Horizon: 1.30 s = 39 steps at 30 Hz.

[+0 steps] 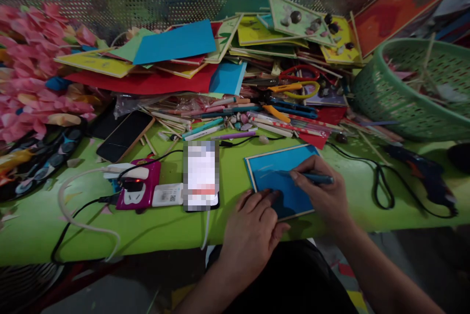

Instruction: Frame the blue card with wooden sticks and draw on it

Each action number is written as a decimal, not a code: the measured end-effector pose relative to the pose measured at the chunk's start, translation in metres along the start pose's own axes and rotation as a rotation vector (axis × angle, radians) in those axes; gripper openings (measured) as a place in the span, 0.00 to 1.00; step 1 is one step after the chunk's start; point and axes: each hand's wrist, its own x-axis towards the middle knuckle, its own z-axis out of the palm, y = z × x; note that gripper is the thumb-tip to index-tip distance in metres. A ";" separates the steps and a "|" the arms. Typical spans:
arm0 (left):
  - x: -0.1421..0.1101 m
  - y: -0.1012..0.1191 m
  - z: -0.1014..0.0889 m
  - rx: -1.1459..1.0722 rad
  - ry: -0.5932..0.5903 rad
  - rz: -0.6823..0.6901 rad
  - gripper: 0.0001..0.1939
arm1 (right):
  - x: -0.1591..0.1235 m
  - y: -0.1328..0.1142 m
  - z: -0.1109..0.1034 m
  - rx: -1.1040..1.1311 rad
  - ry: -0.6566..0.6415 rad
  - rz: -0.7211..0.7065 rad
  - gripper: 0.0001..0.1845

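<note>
My right hand (325,201) grips a blue pen (320,177), its tip over the upper left part of a blue card (290,158) edged with thin pale sticks. Faint light lines show on the card near the tip. My left hand (253,223) lies with fingers spread over the card's lower left edge, holding nothing. Just left of the card, a lit phone (200,174) with a blurred screen rests on the green table (165,235), a white cable running from its lower end.
A magenta power strip (147,191) with cables is at left, near a dark phone (125,135). Pens, scissors (301,89), sticks and framed cards pile up behind. Right are a green basket (404,103) and a corded glue gun (422,172). Pink paper flowers (40,69) fill the far left.
</note>
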 end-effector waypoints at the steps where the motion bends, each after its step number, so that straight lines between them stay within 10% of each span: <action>1: 0.000 0.000 0.000 0.003 0.002 0.001 0.11 | 0.000 0.000 0.000 -0.008 0.013 -0.002 0.08; 39: -0.002 -0.001 0.005 0.028 0.025 0.023 0.13 | 0.002 0.008 0.011 0.030 -0.194 -0.093 0.10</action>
